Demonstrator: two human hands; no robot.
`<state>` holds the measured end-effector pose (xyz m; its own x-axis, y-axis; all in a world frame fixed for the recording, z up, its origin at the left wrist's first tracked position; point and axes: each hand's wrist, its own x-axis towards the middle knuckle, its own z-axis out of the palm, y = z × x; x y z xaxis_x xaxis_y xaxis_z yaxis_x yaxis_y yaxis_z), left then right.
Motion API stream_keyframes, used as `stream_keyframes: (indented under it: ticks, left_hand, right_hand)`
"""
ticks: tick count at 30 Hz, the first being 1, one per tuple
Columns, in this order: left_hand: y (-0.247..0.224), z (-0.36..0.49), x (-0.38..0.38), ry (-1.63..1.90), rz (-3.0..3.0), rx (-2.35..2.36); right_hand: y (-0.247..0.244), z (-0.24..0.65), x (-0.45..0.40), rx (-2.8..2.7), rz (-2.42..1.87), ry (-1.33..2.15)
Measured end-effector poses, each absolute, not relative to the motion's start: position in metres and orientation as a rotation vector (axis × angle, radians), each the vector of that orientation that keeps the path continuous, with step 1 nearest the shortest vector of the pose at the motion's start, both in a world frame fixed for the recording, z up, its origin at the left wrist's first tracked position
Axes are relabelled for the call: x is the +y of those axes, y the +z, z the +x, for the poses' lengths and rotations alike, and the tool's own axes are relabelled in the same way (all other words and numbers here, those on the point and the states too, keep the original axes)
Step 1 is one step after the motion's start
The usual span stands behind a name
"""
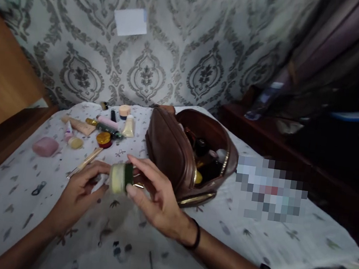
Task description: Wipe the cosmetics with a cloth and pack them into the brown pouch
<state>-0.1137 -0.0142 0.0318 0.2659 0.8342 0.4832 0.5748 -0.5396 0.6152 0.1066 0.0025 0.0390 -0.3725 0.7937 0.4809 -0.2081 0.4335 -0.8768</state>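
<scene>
A small jar [117, 178] with a pale yellow body and dark green lid is held over the cloth. My right hand [158, 195] grips it by the lid side, thumb below and fingers above. My left hand [85, 186] is at the jar's other end, its fingers closed on a crumpled white piece [102, 181], perhaps tissue. Just behind my right hand stands an open brown bag [170, 155] with a gold zipper; dark and light items show inside. On the left lie several cosmetics, among them a yellow-topped red jar [104, 139] and a cream tube [129, 126].
A pink sponge-like item [45, 146], a thin brush [85, 162] and a dark hair tie [38, 188] lie on the patterned cloth [0, 212]. The papered wall rises behind. A clear bottle [263, 101] stands on the dark ledge at right; part of the cloth there is pixelated.
</scene>
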Motion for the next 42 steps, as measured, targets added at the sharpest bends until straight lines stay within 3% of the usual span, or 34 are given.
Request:
stream_keyframes:
  ticks: [8,12,19,23,30,35,42]
  left_hand:
    - [0.091,-0.046,-0.003,0.846,2.780,1.006]
    - [0.110,-0.010,0.019,0.689,3.121,0.952]
    - [0.091,-0.005,0.031,0.649,3.248,0.922]
    - [0.085,-0.012,0.030,0.745,3.172,0.876]
    - [0.083,-0.020,0.030,0.763,3.085,0.819]
    - [0.084,-0.018,0.027,0.725,3.027,0.884]
    - [0.082,-0.015,0.026,0.767,2.988,0.876]
  right_hand:
    - [0.122,0.193,0.015,-1.366,-0.709,0.739]
    - [0.130,0.227,0.048,-1.541,-0.840,0.625]
    - [0.127,0.241,0.075,-2.155,-0.955,0.244]
    - [0.127,0.240,0.078,-2.324,-0.885,0.316]
    - [0.117,0.222,0.082,-2.233,-0.715,0.810]
    - [0.127,0.204,0.085,-2.789,-0.921,0.775]
    - [0.113,0.193,0.083,-2.974,-1.010,0.564]
